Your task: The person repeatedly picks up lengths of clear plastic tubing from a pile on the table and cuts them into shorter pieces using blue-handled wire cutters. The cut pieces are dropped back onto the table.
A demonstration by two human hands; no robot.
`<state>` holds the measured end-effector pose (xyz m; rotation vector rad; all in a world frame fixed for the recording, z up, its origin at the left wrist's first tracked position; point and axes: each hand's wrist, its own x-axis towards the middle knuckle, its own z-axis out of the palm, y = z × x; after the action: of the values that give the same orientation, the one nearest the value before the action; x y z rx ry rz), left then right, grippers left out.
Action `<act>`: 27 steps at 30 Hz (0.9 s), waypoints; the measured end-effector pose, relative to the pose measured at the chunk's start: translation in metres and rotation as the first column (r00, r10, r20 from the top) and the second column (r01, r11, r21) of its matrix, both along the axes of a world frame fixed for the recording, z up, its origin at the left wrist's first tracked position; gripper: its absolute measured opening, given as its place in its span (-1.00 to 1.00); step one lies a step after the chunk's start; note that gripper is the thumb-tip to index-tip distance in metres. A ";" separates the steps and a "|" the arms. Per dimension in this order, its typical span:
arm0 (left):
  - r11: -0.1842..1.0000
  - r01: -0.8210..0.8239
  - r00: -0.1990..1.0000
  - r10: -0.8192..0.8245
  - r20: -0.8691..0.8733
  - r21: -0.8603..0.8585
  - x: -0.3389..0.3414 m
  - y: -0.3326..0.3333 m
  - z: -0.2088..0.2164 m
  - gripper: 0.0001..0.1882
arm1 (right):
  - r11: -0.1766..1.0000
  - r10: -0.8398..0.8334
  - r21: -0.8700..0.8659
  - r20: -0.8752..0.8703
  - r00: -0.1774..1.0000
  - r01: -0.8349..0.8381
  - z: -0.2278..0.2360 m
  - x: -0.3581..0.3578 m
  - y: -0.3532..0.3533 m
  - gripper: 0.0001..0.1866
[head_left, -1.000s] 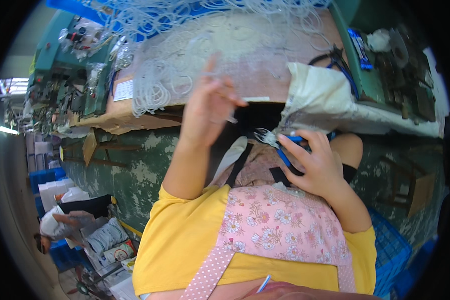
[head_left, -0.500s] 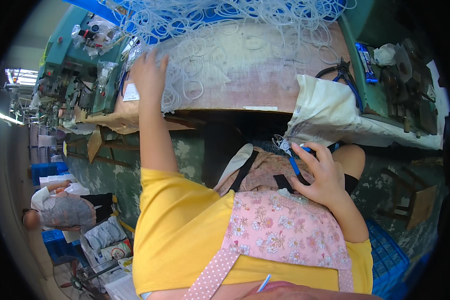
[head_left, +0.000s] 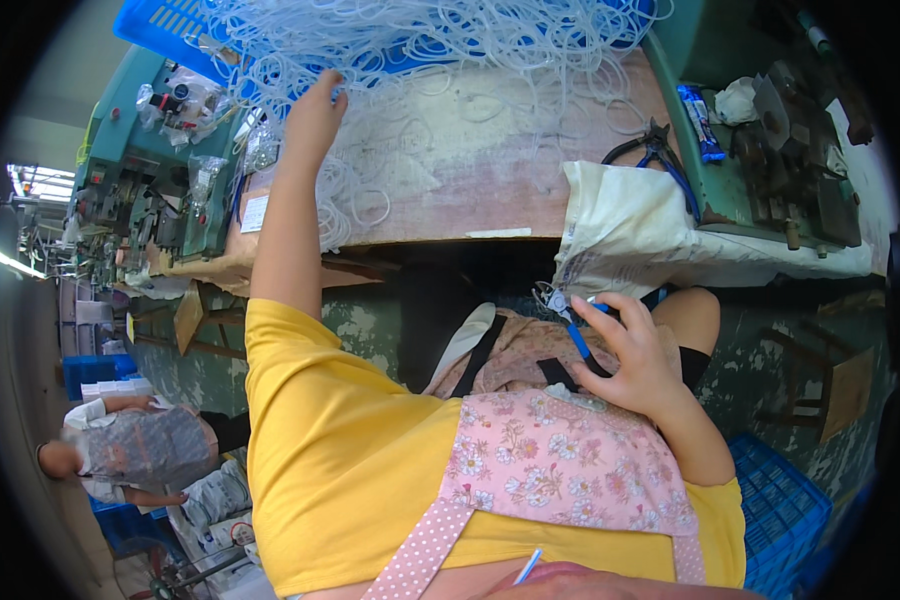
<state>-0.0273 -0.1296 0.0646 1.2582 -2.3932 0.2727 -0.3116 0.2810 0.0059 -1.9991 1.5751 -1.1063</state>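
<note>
At the near left edge of a heap of clear tubing rings, my left hand reaches out, its thumb and forefinger apart. It touches or nearly touches the rings; no ring shows in its grasp. Over my lap, my right hand is closed around blue-handled nippers, their metal jaws pointing up and away from me. Some thin clear loops show beside the jaws. A smaller bunch of clear rings lies on the table's near left part, below my left hand.
The heap spills from a blue crate onto the wooden table. Blue-handled pliers lie at the right, by a white cloth sack. Green machines flank the table. Another person works at far left.
My left hand has moved from the table's left side farther away, up to the heap of rings. My right hand keeps the nippers over my lap. The other person has shifted posture.
</note>
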 end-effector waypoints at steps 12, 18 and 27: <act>0.691 0.721 0.367 -0.331 -0.869 0.041 -0.074 0.137 0.005 -0.76 | 0.928 -0.060 0.258 0.816 0.575 -0.270 0.015 -0.015 -0.050 -0.20; 0.615 0.788 0.139 -0.172 -0.975 0.004 -0.097 0.211 -0.027 -0.72 | 0.878 0.287 -0.021 0.824 0.489 -0.478 0.022 0.011 -0.083 -0.30; 0.795 0.599 0.251 -0.298 -0.921 -0.094 -0.098 0.227 -0.059 -0.67 | 0.899 0.351 -0.321 0.935 0.049 -0.298 0.023 0.045 -0.083 -0.30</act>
<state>-0.1249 0.0976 0.0052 0.4339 -1.6288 -0.8103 -0.2668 0.1985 0.0289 -0.9061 0.2789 -1.6815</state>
